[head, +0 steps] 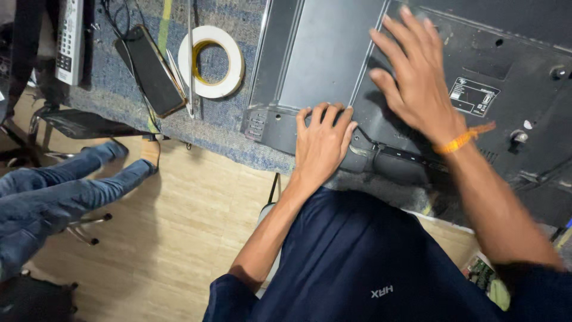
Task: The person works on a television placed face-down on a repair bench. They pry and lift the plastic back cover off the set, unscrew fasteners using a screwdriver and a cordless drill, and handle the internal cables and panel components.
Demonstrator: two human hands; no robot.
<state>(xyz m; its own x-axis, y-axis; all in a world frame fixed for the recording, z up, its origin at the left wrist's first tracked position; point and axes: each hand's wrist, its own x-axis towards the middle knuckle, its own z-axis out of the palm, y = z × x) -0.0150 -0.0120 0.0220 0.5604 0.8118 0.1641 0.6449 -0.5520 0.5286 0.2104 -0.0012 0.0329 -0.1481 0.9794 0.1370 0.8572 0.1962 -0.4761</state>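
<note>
1. Denim-clad legs (53, 191) of another person fill the lower left of the frame, over pale wood-look floor (179, 238).
2. Upper left: a grey remote (70, 39) lies at the edge of the blue-grey mat (220, 128), with a dark phone (151, 70) just to its right and a thin metal rod (190, 56) beside that.
3. A white tape roll (211, 61) lies flat on the mat, near the rod and just left of the TV.
4. The TV (316, 53) lies face down across the upper centre and right of the frame, its dark plastic back up, lower edge toward the person.
5. The left hand (322, 146) rests at the TV's lower edge, fingers together and curled lightly over the rim; it presses rather than grips.
6. The right hand (417, 77) lies further right on the back panel, fingers spread wide and flat, holding nothing. An orange thread (462, 140) circles that wrist.
7. A white label (473, 95) sits at right on the panel.
8. My guess: the TV is stiff, wide and fairly heavy, its hidden screen fragile, the plastic smooth. Best held at both edges, never pressed mid-panel.
</note>
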